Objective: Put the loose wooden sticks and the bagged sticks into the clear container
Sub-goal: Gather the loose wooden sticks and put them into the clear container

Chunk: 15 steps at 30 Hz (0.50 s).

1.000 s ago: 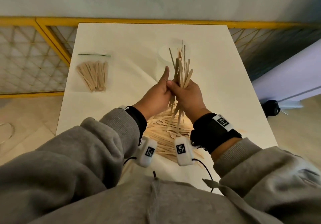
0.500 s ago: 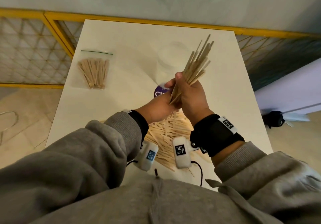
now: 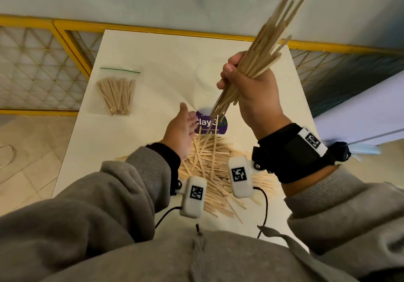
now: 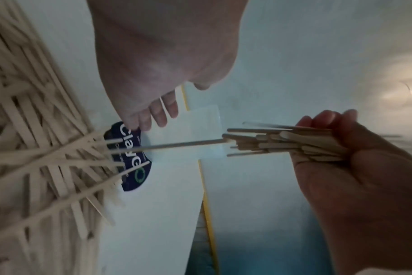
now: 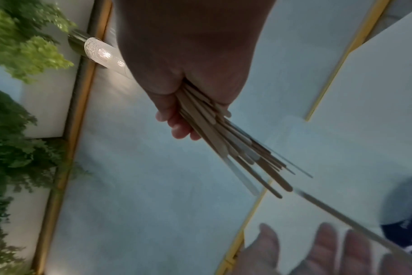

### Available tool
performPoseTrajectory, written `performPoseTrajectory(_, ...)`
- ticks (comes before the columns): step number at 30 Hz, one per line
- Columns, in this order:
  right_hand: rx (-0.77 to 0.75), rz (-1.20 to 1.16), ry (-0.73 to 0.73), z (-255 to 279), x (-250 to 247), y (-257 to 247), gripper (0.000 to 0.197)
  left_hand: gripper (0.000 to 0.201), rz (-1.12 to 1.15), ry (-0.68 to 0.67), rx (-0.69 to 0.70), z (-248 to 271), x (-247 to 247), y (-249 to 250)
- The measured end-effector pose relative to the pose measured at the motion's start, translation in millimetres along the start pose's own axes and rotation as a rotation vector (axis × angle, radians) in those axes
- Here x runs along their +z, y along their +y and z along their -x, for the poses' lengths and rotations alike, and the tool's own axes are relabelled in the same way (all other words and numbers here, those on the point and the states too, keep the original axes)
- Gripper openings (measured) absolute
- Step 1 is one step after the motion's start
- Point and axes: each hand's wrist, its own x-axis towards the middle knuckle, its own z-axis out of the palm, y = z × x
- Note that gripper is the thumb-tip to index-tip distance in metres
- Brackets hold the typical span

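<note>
the right hand is gripping a fistful of loose wooden sticks, fingers and thumb curled tight round the middle of the bunch, which is tilting up and away to the far right while its lower ends are splaying out below the fist. the left hand is hovering spread and holding nothing, palm turned toward those lower ends, just above the far edge of the big pile of sticks lying near the person on the white table. the clear container is showing only faintly at the far middle of the table, beyond a purple label, and the bagged sticks are lying apart at the far left. to do this step well, it is probably worth tapping the uneven lower ends level against the open palm before carrying the bunch over, since a few are already slipping loose, then lowering it end-first into the container mouth.
</note>
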Motion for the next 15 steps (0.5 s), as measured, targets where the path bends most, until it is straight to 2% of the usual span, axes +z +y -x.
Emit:
performPoseTrajectory(3,-0.009,-0.047,-0.024,-3,11,-2,0.012,0.068,0.164,-0.084,-0.168,5,9,5)
performPoseTrajectory(5,0.011,0.035,-0.04,1,15,6,0.023,0.067,0.212,-0.113,-0.197,8,15,10)
performPoseTrajectory(7,0.045,0.146,-0.053,8,16,22,0.04,0.055,0.222,-0.121,-0.203,10,19,14)
performPoseTrajectory(9,0.124,0.166,-0.045,16,14,39,0.048,0.038,0.191,-0.137,-0.182,11,20,16)
performPoseTrajectory(10,0.171,0.175,-0.035,19,13,48,0.045,0.035,0.165,-0.152,-0.171,11,20,15)
performPoseTrajectory(13,0.267,0.259,-0.025,23,11,64,0.015,0.034,0.128,-0.18,-0.177,10,17,8)
performPoseTrajectory(15,0.272,0.27,-0.01,14,10,65,0.01,0.039,0.049,-0.17,-0.197,12,8,8)
